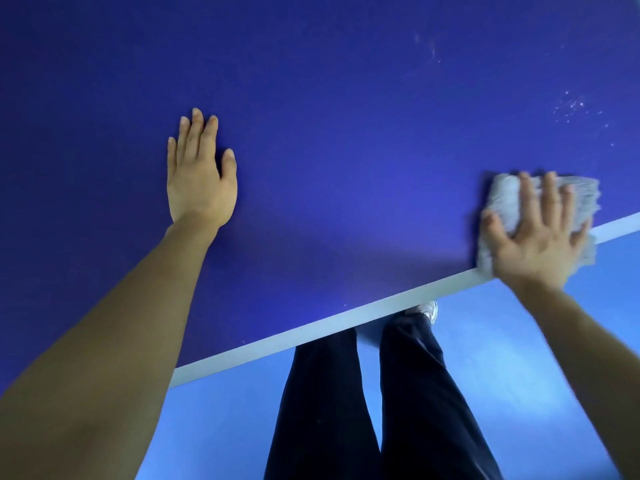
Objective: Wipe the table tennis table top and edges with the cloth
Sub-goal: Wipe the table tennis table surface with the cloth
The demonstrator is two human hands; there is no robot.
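The dark blue table tennis table top [329, 140] fills most of the view, with a white stripe along its near edge [311, 332]. My left hand [201, 171] lies flat on the top, fingers straight. A grey folded cloth [509, 199] sits at the right, right by the white edge stripe. My right hand [540, 233] presses down on the cloth with spread, straight fingers. The cloth looks blurred.
White specks and smears [571, 107] mark the top at the upper right, beyond the cloth. Below the edge is a light blue floor [519, 358]. My legs in dark trousers [363, 393] and a white shoe [427, 310] stand close to the table.
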